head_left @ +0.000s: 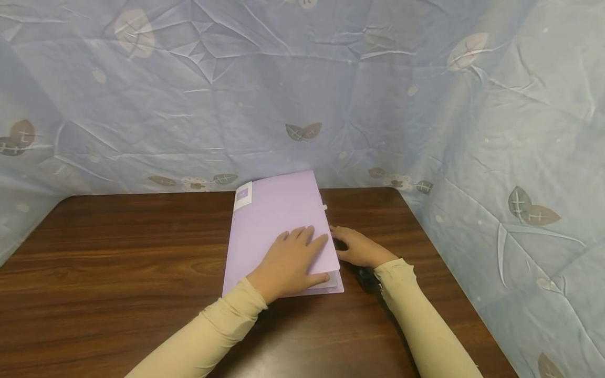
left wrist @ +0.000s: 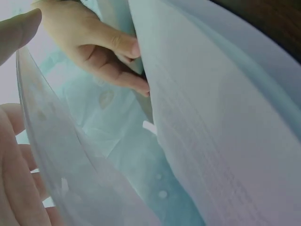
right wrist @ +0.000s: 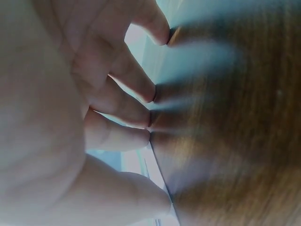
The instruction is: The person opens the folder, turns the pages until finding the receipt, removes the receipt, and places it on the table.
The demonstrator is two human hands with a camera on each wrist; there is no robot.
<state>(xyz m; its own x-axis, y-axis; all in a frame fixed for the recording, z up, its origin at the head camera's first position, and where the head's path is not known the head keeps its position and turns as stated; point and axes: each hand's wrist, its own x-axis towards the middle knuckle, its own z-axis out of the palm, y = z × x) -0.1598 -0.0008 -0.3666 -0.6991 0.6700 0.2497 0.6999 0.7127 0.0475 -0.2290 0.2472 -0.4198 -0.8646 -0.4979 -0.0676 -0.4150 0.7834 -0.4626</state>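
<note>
A light purple folder [head_left: 274,210] lies on the wooden table, its front cover raised a little along the right side. My left hand [head_left: 290,265] rests on that cover with fingers spread, the thumb reaching past its lower edge. White inner pages [left wrist: 211,108] show under the cover in the left wrist view, beside a translucent lifted sheet [left wrist: 80,155]. Beside the folder's right edge is my right hand [head_left: 361,248]; in the right wrist view its fingertips [right wrist: 149,96] touch the tabletop, and its thumb lies along the folder's edge.
A white label [head_left: 243,196] marks the folder's upper left corner, and a small pale tab [head_left: 325,207] sticks out on its right. The brown table [head_left: 118,252] meets a patterned cloth [head_left: 264,105] at the back and right. A black wrist device [head_left: 367,279] sits by the right sleeve.
</note>
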